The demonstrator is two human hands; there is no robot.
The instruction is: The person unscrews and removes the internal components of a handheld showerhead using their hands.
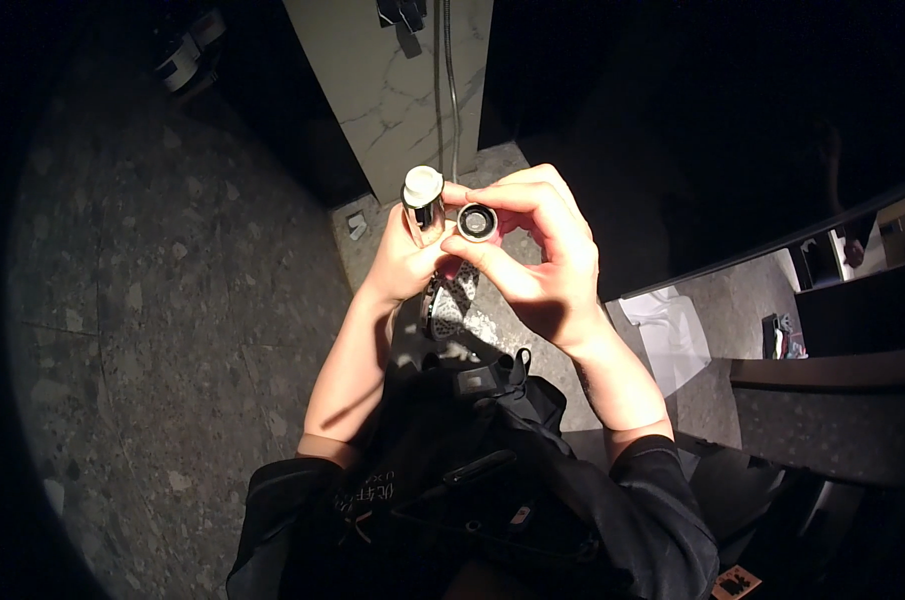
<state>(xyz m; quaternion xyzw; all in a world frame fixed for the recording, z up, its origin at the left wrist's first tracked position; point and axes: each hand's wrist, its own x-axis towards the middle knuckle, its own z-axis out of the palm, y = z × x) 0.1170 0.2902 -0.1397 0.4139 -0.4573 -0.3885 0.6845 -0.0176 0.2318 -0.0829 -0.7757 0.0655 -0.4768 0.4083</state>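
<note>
My left hand [409, 254] is closed around an upright tube [428, 216] with dark and clear-looking sides and a round white top [424, 183]. Just right of it, the thumb and forefinger of my right hand [558, 252] pinch a short round cap-like piece [477, 222], with a dark ring and a pale centre facing up. The two pieces are side by side, and the fingers of both hands nearly meet between them. Under my hands shows a black-and-white speckled thing [455, 302]; whether it joins the tube is hidden.
Beyond my hands a metal hose [451, 90] hangs along a pale marbled panel [393, 100]. Dark speckled floor tiles [173, 290] spread to the left. White crumpled sheeting [668, 335] lies at the right, near shelves [833, 255] holding small items. Much of the surroundings is dark.
</note>
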